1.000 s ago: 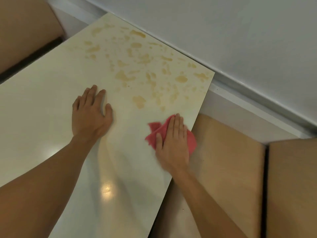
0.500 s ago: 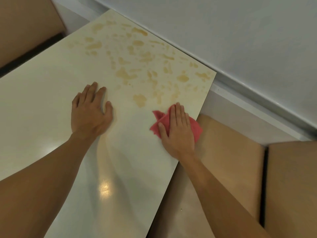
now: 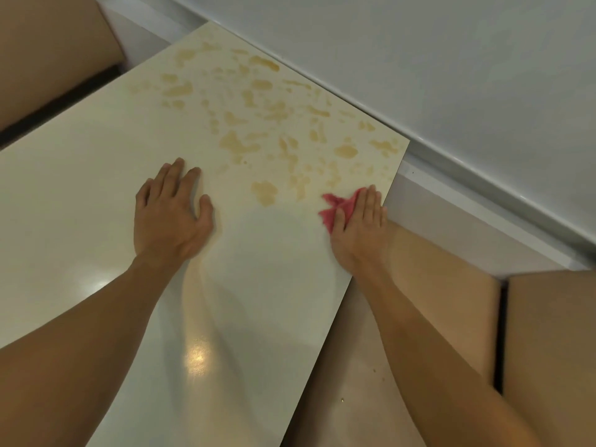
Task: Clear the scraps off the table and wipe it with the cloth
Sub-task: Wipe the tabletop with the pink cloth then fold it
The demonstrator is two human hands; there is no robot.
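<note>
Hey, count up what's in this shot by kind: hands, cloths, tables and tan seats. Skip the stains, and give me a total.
Hands: 2 (left hand, right hand)
Pink cloth: 1
Table: 1
Tan seats: 3 (left seat, middle seat, right seat)
Total: 7

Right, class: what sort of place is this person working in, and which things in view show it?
Probably a café or canteen booth: a glossy cream rectangular table against a plain white wall, tan padded bench seats either side, and yellow-brown spill stains near a pink cloth.
</note>
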